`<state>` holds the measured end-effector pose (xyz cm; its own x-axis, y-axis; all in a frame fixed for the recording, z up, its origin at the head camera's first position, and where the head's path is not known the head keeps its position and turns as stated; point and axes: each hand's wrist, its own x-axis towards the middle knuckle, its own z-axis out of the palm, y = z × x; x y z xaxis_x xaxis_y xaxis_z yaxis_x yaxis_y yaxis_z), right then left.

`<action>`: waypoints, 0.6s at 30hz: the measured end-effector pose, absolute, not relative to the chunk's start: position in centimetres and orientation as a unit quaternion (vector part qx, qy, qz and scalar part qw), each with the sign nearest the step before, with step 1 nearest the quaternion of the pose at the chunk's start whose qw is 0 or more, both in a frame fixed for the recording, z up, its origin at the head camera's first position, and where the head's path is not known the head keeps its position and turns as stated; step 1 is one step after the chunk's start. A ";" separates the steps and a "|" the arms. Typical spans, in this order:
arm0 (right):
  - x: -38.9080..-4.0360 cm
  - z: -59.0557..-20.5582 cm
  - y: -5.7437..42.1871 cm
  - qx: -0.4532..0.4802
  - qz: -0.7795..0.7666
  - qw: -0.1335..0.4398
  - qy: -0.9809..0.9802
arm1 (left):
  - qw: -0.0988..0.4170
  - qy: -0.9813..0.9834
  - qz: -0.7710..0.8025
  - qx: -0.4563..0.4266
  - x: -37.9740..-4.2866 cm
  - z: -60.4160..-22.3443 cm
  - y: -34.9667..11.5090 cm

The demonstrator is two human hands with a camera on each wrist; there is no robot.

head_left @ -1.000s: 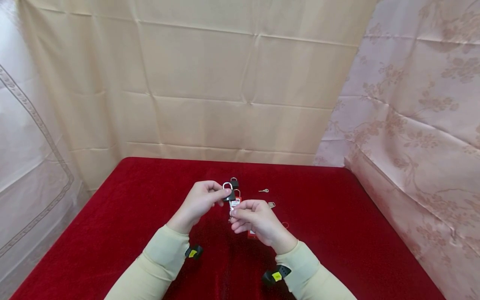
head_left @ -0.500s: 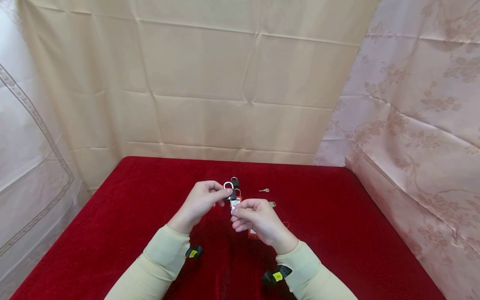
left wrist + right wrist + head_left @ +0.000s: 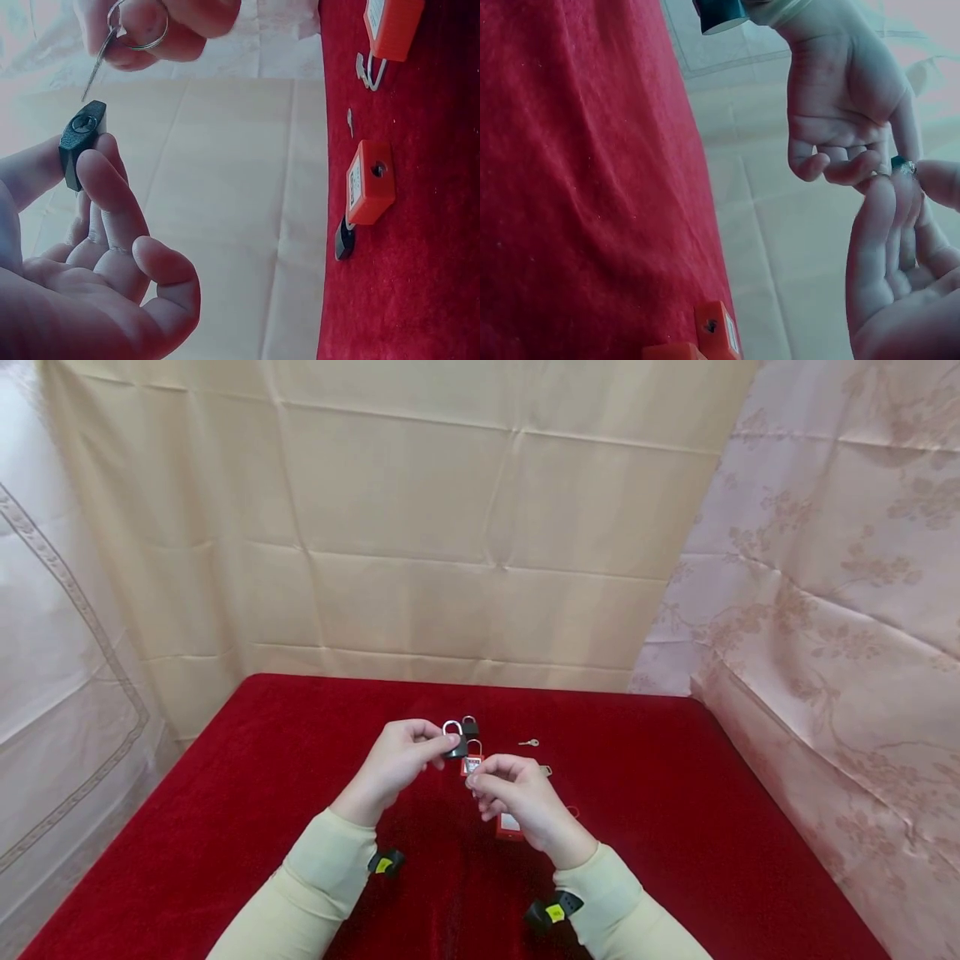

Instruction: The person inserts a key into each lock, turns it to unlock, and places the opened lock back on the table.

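Observation:
My left hand (image 3: 393,764) pinches a small black padlock (image 3: 456,747) between thumb and fingers, its silver shackle upward. In the left wrist view the keyhole in the base of this padlock (image 3: 79,142) faces the other hand. My right hand (image 3: 528,797) pinches a split ring (image 3: 154,41) with a thin key (image 3: 93,67) hanging from it. The key's tip points at the keyhole, a small gap apart from it. In the right wrist view the fingers of my right hand (image 3: 907,300) mostly hide the key.
Behind the hands, another black padlock (image 3: 470,727) and a red padlock (image 3: 469,768) lie on the red cloth (image 3: 337,893). A second red padlock (image 3: 510,831) is partly under my right hand. Loose keys lie to the right, one farther back (image 3: 529,742). Curtains surround the table.
The padlock in my left hand has shifted slightly left and up. My right hand's fingertips have moved slightly right and up with the key, and the gap between key and padlock has widened.

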<state>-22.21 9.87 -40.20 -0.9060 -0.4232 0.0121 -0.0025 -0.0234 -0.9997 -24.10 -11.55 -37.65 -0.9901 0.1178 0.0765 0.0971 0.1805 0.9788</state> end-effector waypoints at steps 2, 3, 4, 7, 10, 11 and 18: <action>-22.3 -40.2 10.0 -0.156 -0.691 0.142 0.692 | 0.010 0.767 0.638 0.068 -24.1 -37.6 -11.7; -22.3 -40.1 10.0 -0.158 -0.688 0.141 0.694 | 0.010 0.766 0.639 0.068 -24.0 -37.6 -11.7; -22.4 -40.1 10.0 -0.160 -0.687 0.141 0.695 | 0.011 0.767 0.638 0.070 -24.0 -37.5 -11.7; -22.5 -40.1 10.1 -0.172 -0.692 0.153 0.684 | 0.010 0.769 0.635 0.070 -24.0 -37.4 -11.8; -22.5 -40.2 10.1 -0.179 -0.704 0.168 0.666 | 0.009 0.772 0.631 0.068 -24.0 -37.5 -11.8; -22.5 -40.2 10.1 -0.179 -0.708 0.169 0.661 | 0.010 0.773 0.631 0.066 -24.0 -37.5 -11.8; -22.5 -40.3 10.3 -0.155 -0.727 0.149 0.652 | 0.008 0.770 0.634 0.066 -24.0 -37.6 -11.9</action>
<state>-22.52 10.25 -40.30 -0.9077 -0.4185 0.0319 0.0138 -0.1057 -0.9943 -24.02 -11.86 -37.59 -0.9912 0.1117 0.0708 0.0910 0.1871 0.9781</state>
